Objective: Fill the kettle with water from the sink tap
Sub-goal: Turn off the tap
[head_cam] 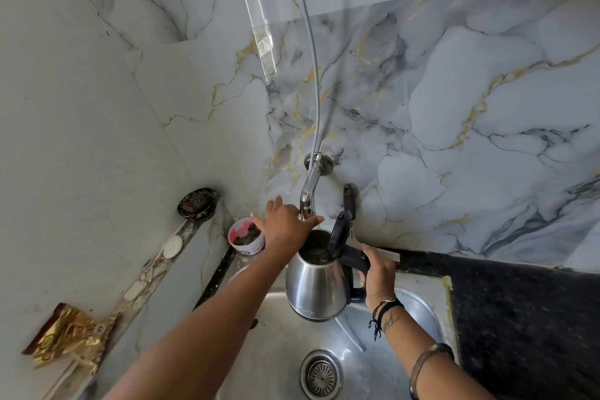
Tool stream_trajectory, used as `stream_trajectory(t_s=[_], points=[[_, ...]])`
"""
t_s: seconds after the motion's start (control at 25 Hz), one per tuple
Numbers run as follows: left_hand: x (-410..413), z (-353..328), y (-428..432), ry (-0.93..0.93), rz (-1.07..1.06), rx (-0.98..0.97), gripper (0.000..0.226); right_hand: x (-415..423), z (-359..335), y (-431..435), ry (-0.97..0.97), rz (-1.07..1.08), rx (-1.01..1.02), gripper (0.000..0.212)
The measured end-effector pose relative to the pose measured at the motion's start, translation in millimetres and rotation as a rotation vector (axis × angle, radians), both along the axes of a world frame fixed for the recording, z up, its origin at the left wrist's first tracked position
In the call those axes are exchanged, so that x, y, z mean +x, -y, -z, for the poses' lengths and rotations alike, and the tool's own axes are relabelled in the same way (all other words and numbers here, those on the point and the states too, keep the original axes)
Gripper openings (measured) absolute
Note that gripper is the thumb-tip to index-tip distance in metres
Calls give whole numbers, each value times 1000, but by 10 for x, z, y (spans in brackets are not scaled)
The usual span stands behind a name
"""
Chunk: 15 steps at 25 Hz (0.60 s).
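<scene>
A steel kettle with its black lid flipped up hangs over the steel sink, its mouth right under the chrome tap that comes out of the marble wall. My right hand grips the kettle's black handle. My left hand rests on the tap's lower end, fingers around the knob, which it hides. Whether water is running cannot be seen; the kettle's inside looks dark and wet.
A small tub with a dark scrubber stands at the sink's back left corner. On the left ledge lie a dark round dish, a white disc and a gold packet. Black countertop runs to the right. The drain strainer is below.
</scene>
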<state>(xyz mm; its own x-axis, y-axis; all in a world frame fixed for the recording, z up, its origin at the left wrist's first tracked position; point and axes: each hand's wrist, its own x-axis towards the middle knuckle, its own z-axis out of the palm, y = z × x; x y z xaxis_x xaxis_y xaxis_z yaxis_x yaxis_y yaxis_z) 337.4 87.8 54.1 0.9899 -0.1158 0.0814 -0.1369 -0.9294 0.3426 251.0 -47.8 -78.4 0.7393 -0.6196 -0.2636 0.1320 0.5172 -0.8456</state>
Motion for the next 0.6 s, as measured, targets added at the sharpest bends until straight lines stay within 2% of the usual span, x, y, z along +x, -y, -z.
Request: stream_trajectory(t_s=[0.08, 0.16, 0.2, 0.24, 0.32, 0.4, 0.48, 0.6], points=[[-194, -68, -82, -18, -13, -59, 61, -180, -5, 64, -1, 10, -28, 21], [-568, -63, -161, 130, 113, -184, 64, -434, -21, 140, -8, 30, -66, 19], [-793, -28, -189, 246, 286, -215, 63, -538, -24, 163, -16, 35, -64, 20], [-1025, 13, -173, 343, 525, -157, 64, -655, -43, 203, -21, 46, -41, 22], [-1426, 131, -67, 454, 896, 135, 69, -956, -150, 340, -7, 95, -45, 26], [-1749, 171, 133, 380, 949, 270, 81, -1294, -308, 539, 33, 139, -116, 29], [-2002, 190, 356, 237, 889, 240, 101, -1629, -448, 765, 53, 156, -147, 23], [-2457, 122, 797, 175, 824, 122, 117, -2166, -634, 1167, 53, 177, -169, 18]])
